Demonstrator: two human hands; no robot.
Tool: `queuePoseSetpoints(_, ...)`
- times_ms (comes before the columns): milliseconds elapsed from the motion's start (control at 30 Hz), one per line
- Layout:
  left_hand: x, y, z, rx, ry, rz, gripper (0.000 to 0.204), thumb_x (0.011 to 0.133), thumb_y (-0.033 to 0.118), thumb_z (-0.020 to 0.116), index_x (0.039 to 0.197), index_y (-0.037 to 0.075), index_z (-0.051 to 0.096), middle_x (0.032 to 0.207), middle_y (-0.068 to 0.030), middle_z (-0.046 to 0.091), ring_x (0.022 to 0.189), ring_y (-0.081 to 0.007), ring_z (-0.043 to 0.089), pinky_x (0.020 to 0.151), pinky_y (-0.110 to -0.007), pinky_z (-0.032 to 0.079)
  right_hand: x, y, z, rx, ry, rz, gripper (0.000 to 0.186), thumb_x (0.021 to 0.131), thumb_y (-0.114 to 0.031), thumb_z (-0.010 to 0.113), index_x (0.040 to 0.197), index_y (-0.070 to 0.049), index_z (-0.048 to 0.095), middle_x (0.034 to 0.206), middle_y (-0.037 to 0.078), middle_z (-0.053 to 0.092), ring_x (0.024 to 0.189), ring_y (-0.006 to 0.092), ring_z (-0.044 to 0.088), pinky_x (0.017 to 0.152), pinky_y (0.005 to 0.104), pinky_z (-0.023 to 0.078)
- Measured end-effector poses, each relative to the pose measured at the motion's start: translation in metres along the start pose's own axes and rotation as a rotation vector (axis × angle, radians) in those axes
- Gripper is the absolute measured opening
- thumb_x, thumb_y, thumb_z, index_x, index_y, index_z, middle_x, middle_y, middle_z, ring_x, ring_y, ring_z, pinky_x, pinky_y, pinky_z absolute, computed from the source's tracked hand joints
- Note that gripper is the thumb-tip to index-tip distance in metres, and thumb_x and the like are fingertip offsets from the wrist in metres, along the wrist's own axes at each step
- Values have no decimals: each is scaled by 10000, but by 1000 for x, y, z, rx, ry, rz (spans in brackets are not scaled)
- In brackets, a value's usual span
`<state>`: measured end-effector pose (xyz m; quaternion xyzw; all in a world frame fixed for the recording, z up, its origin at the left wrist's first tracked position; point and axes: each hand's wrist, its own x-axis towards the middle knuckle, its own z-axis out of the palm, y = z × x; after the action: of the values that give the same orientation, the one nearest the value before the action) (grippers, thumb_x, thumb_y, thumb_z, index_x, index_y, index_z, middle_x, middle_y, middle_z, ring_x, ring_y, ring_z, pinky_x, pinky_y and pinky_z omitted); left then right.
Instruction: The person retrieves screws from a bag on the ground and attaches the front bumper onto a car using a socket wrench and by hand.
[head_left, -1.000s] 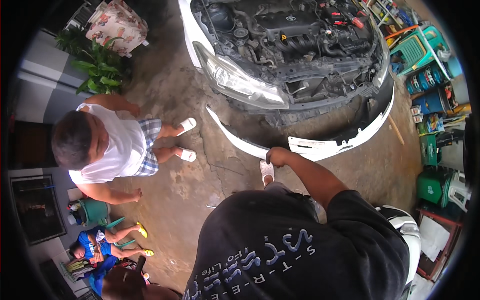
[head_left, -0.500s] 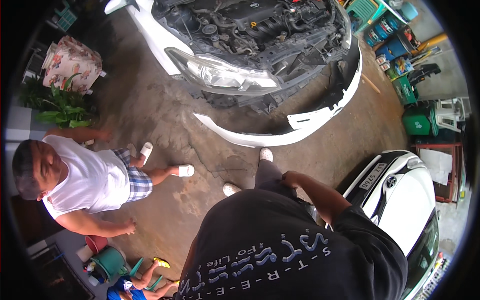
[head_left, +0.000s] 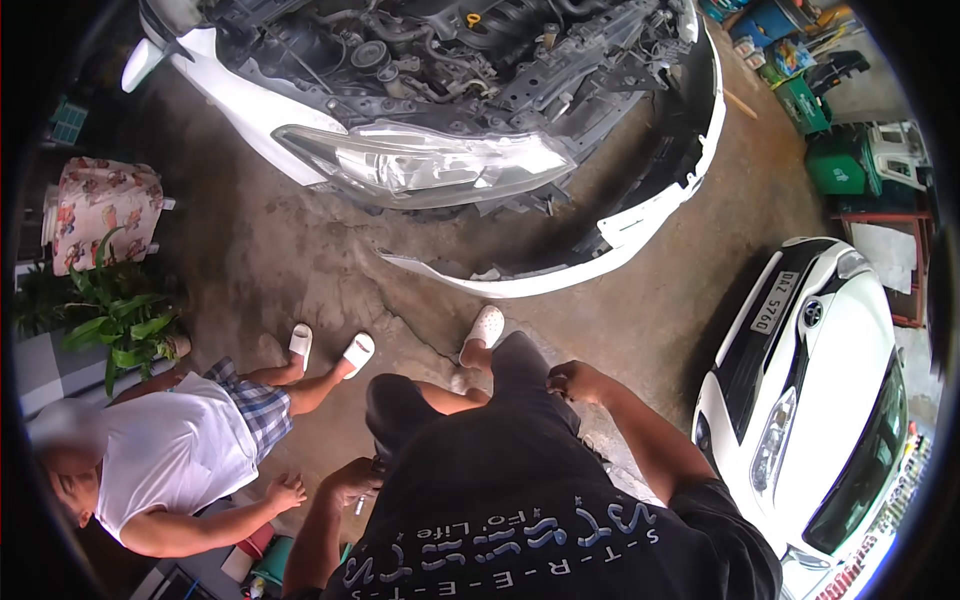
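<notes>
My right hand point(head_left: 575, 383) is closed at my right thigh, its fingers pinching the cloth of my dark trousers point(head_left: 522, 372). At my left hip, my left hand point(head_left: 352, 482) is closed, with a small pale item point(head_left: 360, 505) showing below its fingers. I cannot make out its kind. Ahead of my feet lies a detached white bumper point(head_left: 530, 285), curving around the front of a white car. The car's left-hand headlight point(head_left: 420, 165) is in place, and its engine bay point(head_left: 450, 65) is exposed. My white clog point(head_left: 485, 328) points toward the bumper.
At left, another person in a white sleeveless shirt point(head_left: 185, 455) stands close by, a hand point(head_left: 287, 492) held out. A second white car point(head_left: 825, 400) is parked at right. Potted plants point(head_left: 120, 320) line the left side; green bins point(head_left: 838, 165) stand at far right.
My left hand has come into view at my hip. My right hand stays at my trousers. One foot has stepped forward, and the view has shifted; the other person appears lower and nearer.
</notes>
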<state>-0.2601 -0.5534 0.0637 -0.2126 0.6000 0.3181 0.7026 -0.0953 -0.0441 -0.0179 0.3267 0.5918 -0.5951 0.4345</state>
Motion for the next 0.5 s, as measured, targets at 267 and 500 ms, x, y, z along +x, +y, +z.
queuePoseSetpoints(267,136,147,-153,-8,400,50,262,941,371,776,979,125,695,695,44,521,597,-89,493,514,-290,383,187,-80,-56,-217,395,-324,235,964,-193,645,1060,-19,770,988,227,755,946,384,724,865,449,542)
queuePoseSetpoints(500,352,268,-256,-248,336,376,410,936,492,776,1115,133,691,777,51,529,592,-49,471,509,-265,386,434,-83,-120,-366,628,-343,286,958,-220,658,1114,5,743,1021,273,739,983,409,717,877,431,539)
